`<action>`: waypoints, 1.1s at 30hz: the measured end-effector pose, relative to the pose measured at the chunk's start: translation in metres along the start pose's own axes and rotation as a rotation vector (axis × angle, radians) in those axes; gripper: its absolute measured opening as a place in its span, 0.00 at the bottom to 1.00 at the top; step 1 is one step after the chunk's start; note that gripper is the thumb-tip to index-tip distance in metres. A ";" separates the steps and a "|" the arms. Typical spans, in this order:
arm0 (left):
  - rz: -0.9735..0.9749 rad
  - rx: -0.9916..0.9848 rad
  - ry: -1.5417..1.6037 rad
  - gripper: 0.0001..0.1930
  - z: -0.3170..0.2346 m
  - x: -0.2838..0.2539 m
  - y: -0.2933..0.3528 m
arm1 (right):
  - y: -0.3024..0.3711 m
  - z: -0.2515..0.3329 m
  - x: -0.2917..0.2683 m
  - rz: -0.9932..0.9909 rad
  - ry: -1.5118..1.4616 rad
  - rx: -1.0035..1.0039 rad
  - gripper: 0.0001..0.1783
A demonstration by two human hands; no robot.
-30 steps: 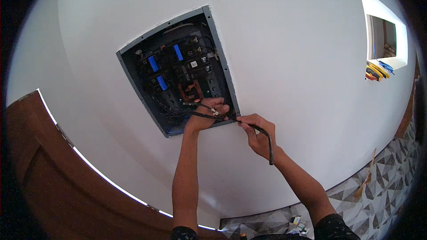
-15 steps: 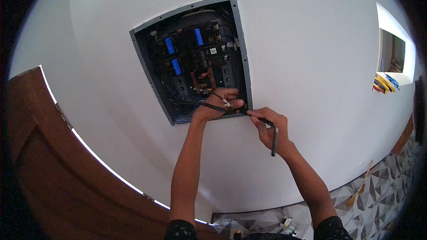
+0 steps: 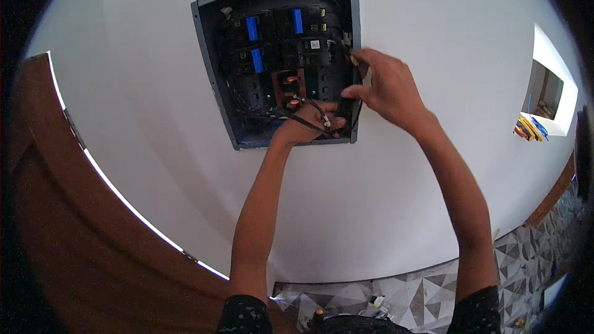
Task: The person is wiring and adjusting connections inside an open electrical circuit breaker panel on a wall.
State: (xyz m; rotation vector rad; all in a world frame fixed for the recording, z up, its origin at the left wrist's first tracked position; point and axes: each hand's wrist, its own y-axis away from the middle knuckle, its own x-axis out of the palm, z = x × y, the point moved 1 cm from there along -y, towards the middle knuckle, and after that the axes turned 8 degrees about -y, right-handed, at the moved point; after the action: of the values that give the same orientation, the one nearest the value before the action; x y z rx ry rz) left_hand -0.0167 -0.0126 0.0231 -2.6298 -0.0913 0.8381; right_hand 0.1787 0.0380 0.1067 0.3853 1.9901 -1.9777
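Note:
An electrical panel box (image 3: pixel 355 18) with a grey metal frame is set into the white wall, holding black breakers with blue strips (image 3: pixel 297 21) and copper-coloured bars (image 3: pixel 276 89). My left hand (image 3: pixel 307 125) reaches into its bottom right part, fingers closed around black cables (image 3: pixel 281 115); the exact grip is partly hidden. At the panel's right edge, my right hand (image 3: pixel 390 88) pinches the upper part of a black cable (image 3: pixel 361 108) between its fingers, with the thumb held lower and apart. That cable runs down along the frame toward my left hand.
A brown door (image 3: pixel 93 229) stands at the left. On the right, a wall opening (image 3: pixel 544 89) has yellow-handled tools (image 3: pixel 528 128) on its ledge. Small items (image 3: pixel 377 302) lie on the patterned tile floor (image 3: pixel 424 300) below.
My right hand has risen from below the panel's bottom right corner to its right edge, bringing the black cable upward. My left hand stays inside the box. The view has shifted slightly.

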 end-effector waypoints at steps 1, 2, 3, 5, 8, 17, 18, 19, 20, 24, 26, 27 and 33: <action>0.012 0.023 -0.006 0.12 0.002 -0.002 0.000 | -0.005 0.000 -0.001 0.008 0.002 0.002 0.22; 0.024 0.047 -0.013 0.12 0.003 -0.001 0.001 | -0.009 0.002 -0.003 0.069 0.019 -0.034 0.24; -0.038 0.058 -0.185 0.11 -0.007 -0.002 0.008 | -0.014 0.005 -0.003 0.128 0.029 -0.077 0.27; -0.036 0.106 -0.217 0.11 0.011 -0.005 0.002 | -0.024 0.005 -0.003 0.188 -0.071 -0.035 0.28; 0.026 0.122 -0.240 0.12 -0.013 -0.002 0.004 | -0.033 -0.005 -0.014 0.234 -0.039 -0.091 0.25; 0.149 0.135 0.028 0.16 -0.009 -0.011 0.014 | -0.022 -0.005 -0.010 0.225 -0.133 -0.035 0.17; 0.153 0.153 0.033 0.16 -0.005 -0.011 0.013 | -0.020 -0.002 -0.011 0.250 -0.227 0.014 0.17; 0.152 0.153 0.031 0.16 -0.001 -0.010 0.012 | -0.018 0.002 -0.012 0.275 -0.321 0.063 0.17; 0.122 0.126 0.071 0.17 0.004 -0.009 0.011 | -0.017 0.005 -0.014 0.274 -0.323 0.061 0.17; 0.078 0.126 0.070 0.16 -0.018 -0.007 0.018 | -0.012 0.012 -0.021 0.335 -0.391 0.282 0.17; 0.077 0.148 0.009 0.16 -0.018 -0.007 0.017 | -0.011 0.013 -0.022 0.338 -0.478 0.368 0.16; 0.079 0.169 -0.045 0.17 -0.016 -0.007 0.016 | -0.009 0.012 -0.020 0.323 -0.522 0.363 0.15; -0.020 0.131 -0.152 0.21 0.005 0.000 0.000 | -0.010 0.002 -0.003 0.249 -0.479 0.169 0.12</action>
State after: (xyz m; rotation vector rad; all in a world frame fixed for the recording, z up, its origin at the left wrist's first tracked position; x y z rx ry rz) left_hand -0.0193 -0.0108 0.0196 -2.4375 -0.0998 1.0009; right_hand 0.1776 0.0358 0.1169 0.1639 1.4170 -1.8674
